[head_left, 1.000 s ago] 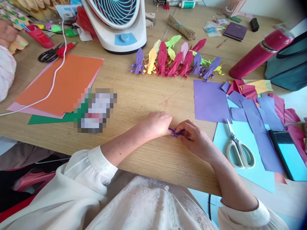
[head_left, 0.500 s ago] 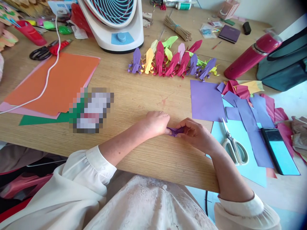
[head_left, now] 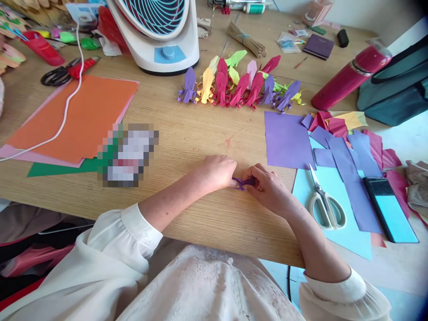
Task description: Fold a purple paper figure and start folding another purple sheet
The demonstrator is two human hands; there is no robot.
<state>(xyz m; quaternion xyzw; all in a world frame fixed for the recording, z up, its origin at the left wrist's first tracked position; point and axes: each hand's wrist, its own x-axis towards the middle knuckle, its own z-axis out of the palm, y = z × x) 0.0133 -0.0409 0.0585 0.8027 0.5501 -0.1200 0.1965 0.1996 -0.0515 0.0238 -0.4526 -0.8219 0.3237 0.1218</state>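
A small folded purple paper piece (head_left: 241,183) spans the gap between my two hands, low over the table's near part. My left hand (head_left: 222,171) pinches its left end, the fingers curled and mostly hidden behind the back of the hand. At its right end, the thumb and fingers of my right hand (head_left: 265,183) are closed on the paper. Behind them stands a row of folded paper figures (head_left: 221,84) in purple, orange, red, pink and green. A flat purple sheet (head_left: 288,140) lies to the right.
Scissors (head_left: 323,200) rest on light-blue paper (head_left: 354,243) beside a dark phone (head_left: 389,209). A red bottle (head_left: 351,76) stands back right. Orange paper (head_left: 76,118), a pixelated object (head_left: 129,156) and a white fan (head_left: 167,53) are on the left half, with a white cable (head_left: 67,104).
My right hand has shifted slightly and its fingers have curled closer round the purple paper. My left hand stays nearly still.
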